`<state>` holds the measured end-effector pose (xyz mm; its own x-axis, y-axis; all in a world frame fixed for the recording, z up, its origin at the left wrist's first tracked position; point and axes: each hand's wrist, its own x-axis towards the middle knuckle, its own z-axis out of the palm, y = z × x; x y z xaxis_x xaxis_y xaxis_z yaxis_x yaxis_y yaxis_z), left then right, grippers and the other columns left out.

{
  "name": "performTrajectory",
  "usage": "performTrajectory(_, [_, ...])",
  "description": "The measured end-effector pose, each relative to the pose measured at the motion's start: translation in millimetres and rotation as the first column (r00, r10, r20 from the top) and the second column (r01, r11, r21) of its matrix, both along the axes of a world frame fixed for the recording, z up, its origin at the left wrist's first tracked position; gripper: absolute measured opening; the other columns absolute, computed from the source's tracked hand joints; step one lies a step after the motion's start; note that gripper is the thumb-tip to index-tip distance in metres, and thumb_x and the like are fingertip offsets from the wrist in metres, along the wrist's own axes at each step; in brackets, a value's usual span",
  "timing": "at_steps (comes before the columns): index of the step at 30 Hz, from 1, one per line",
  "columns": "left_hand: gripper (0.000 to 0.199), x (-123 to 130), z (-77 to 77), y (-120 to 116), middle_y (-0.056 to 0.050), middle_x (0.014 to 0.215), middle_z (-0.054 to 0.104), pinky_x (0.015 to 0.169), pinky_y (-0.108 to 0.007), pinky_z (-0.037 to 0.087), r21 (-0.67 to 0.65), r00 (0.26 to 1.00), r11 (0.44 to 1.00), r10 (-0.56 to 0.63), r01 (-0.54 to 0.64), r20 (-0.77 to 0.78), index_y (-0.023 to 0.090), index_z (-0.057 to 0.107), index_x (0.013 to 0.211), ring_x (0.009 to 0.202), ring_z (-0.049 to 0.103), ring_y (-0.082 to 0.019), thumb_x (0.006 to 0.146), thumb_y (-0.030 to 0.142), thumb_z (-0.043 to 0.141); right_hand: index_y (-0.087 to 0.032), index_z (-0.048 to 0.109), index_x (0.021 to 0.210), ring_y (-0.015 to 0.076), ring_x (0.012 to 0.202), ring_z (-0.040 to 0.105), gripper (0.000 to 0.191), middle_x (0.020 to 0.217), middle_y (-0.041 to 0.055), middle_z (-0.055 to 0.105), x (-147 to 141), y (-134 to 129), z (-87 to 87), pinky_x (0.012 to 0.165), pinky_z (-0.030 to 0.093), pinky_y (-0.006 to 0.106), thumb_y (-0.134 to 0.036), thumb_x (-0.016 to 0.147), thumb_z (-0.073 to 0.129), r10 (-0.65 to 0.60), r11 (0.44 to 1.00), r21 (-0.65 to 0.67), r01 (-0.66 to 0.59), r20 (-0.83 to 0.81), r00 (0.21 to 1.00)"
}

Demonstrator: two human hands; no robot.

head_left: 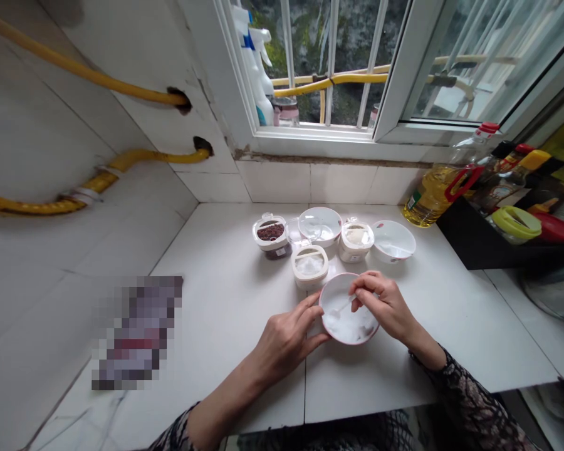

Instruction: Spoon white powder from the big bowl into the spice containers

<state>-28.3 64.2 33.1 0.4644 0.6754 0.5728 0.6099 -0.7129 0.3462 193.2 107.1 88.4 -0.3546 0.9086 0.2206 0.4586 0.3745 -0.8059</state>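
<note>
A white bowl [349, 336] with a pinkish rim stands on the white tiled counter, with white powder or grains inside. My left hand [289, 332] grips its left rim, thumb low and fingers higher up. Over the bowl, my right hand [378, 300] pinches a small clear spoon [342, 307] whose tip reaches into the white contents. Just behind the bowl is an open clear-lidded seasoning jar [309, 266] of white grains. Behind it stand a jar [271, 237] of dark reddish-brown bits and another jar [356, 240] of pale contents.
Two more white bowls, a left one [319, 219] and a right one [395, 241], sit behind the jars. At the right back are an oil bottle [432, 188] and a black rack [465, 235] of bottles. A pixelated object [138, 332] lies at the left.
</note>
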Motion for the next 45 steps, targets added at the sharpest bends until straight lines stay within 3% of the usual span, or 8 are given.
performTrajectory(7, [0.023,1.3,4.1,0.7,-0.019,0.122,0.066,0.061,-0.026,0.059,0.031,1.000,0.999,0.010,-0.010,0.001,0.016,0.050,0.105,0.082,0.074,-0.019,0.100,0.038,0.047,-0.018,0.065,0.073,0.0163,0.054,0.059,0.016,0.053,0.0004,0.066,12.9,7.9,0.7,0.062,0.047,0.030,-0.029,0.079,0.055,-0.190,0.940,-0.334,0.077,-0.319,0.928])
performTrajectory(18, [0.023,1.8,3.0,0.9,-0.017,0.121,0.067,0.061,-0.025,0.058,0.025,1.000,1.000,0.008,-0.008,-0.008,0.017,0.050,0.105,0.081,0.074,-0.018,0.100,0.039,0.045,-0.018,0.067,0.069,0.0158,0.054,0.058,0.013,0.051,0.0011,0.065,12.8,16.5,-6.5,0.062,0.047,0.031,-0.030,0.072,0.063,-0.307,0.889,-0.450,0.082,-0.454,0.836])
performTrajectory(24, [0.024,1.9,0.6,1.4,-0.019,0.119,0.067,0.061,-0.027,0.059,0.045,1.000,0.999,0.008,-0.009,0.005,0.016,0.051,0.105,0.096,0.073,-0.024,0.100,0.039,0.046,-0.019,0.064,0.086,0.0181,0.068,0.068,0.016,0.069,0.0022,0.072,-3.0,19.9,12.0,0.073,0.052,0.033,-0.035,0.084,0.060,-0.227,0.964,-0.231,0.135,-0.435,0.872])
performTrajectory(27, [0.024,2.1,-0.6,1.1,-0.020,0.119,0.067,0.058,-0.028,0.058,0.036,1.000,0.999,0.006,-0.007,0.010,0.016,0.051,0.106,0.090,0.074,-0.023,0.099,0.039,0.047,-0.021,0.062,0.092,0.0182,0.073,0.070,0.011,0.079,0.0025,0.072,-16.8,22.3,19.5,0.074,0.052,0.033,-0.029,0.092,0.054,-0.154,0.984,0.032,0.175,-0.340,0.928])
performTrajectory(31, [0.024,2.3,-0.9,1.0,-0.020,0.119,0.067,0.058,-0.028,0.058,0.026,1.000,1.000,0.003,-0.003,0.017,0.016,0.052,0.105,0.083,0.074,-0.022,0.099,0.039,0.047,-0.022,0.061,0.096,0.0174,0.074,0.066,0.018,0.081,0.0021,0.073,-29.8,26.1,17.2,0.090,0.045,0.039,-0.012,0.093,0.047,-0.016,0.835,0.550,0.029,-0.028,0.999])
performTrajectory(33, [0.025,2.2,-0.8,1.1,-0.020,0.118,0.067,0.058,-0.028,0.058,0.030,1.000,1.000,0.004,-0.005,0.022,0.016,0.052,0.104,0.083,0.074,-0.022,0.099,0.039,0.047,-0.021,0.061,0.099,0.0165,0.072,0.064,0.024,0.080,0.0016,0.073,-31.1,26.3,15.0,0.095,0.041,0.042,-0.006,0.091,0.044,0.018,0.741,0.665,-0.087,0.110,0.994])
performTrajectory(36, [0.026,1.9,-1.2,1.2,-0.020,0.118,0.067,0.060,-0.028,0.059,0.026,1.000,1.000,0.002,-0.002,0.027,0.015,0.052,0.105,0.088,0.074,-0.023,0.099,0.040,0.048,-0.021,0.061,0.102,0.0162,0.072,0.064,0.027,0.081,0.0014,0.073,-27.8,24.6,15.3,0.098,0.039,0.042,-0.004,0.090,0.044,0.010,0.714,0.694,-0.093,0.122,0.992])
performTrajectory(45, [0.025,1.9,-2.3,0.6,-0.020,0.121,0.066,0.062,-0.031,0.061,0.013,1.000,1.000,-0.002,0.002,0.008,0.015,0.052,0.108,0.096,0.073,-0.025,0.097,0.038,0.051,-0.022,0.061,0.096,0.0195,0.077,0.065,0.018,0.081,0.0027,0.075,-19.3,24.5,18.0,0.085,0.045,0.038,-0.010,0.093,0.048,-0.038,0.818,0.571,0.069,-0.066,0.997])
